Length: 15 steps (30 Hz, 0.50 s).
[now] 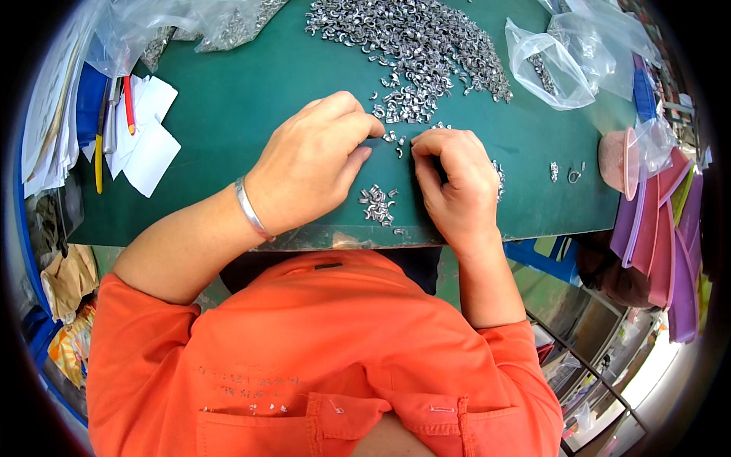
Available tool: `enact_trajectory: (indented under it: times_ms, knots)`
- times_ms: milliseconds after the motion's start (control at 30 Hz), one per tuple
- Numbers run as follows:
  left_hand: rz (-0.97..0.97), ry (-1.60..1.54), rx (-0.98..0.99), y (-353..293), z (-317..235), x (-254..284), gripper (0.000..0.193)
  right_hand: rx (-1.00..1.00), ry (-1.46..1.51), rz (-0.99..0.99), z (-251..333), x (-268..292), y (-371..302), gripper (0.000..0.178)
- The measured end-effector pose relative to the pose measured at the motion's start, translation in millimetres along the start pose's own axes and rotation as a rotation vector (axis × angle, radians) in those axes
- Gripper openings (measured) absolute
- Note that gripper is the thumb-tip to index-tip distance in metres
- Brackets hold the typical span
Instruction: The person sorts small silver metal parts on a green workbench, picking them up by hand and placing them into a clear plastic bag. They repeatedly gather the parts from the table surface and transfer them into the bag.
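Observation:
Small curved silver-grey metal pieces [426,53] lie in a large heap on the green tabletop, trailing toward me. My left hand [312,164], with a silver bangle on its wrist, rests at the near end of that trail. Its fingers are bent, thumb and index tip apart, and the index tip is beside a few loose pieces [400,142]. Across a narrow gap, my right hand [462,183] is closed, fingers curled in toward the thumb; whatever is in them is hidden. A smaller cluster of pieces [377,204] sits nearer the table edge, between my wrists.
Clear plastic bags [552,65] stand at the back right, with more bags [228,23] at the back left. Papers [148,145] and pens lie left. A pink cup [618,161] and a small metal ring [575,175] are right. Purple and pink strips [662,228] hang beyond.

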<state>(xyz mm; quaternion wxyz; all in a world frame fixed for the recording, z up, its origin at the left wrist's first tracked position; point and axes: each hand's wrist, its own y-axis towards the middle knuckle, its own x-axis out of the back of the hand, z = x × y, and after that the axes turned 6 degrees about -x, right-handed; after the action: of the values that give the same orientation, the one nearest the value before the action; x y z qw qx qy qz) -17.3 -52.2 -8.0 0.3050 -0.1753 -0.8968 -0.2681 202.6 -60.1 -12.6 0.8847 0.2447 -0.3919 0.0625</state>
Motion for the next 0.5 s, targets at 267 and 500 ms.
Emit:
enact_trajectory:
  times_ms: [267, 500]
  knots:
    - [-0.011, -0.01, -0.001, 0.7, 0.4, 0.1, 0.023, 0.139, -0.011, 0.071, 2.3, -2.3, 9.4, 0.024]
    - [-0.024, -0.005, 0.004, 0.3, 0.7, -1.1, 0.022, 0.175, 0.048, 0.046, 0.3, -0.7, 9.0, 0.028]
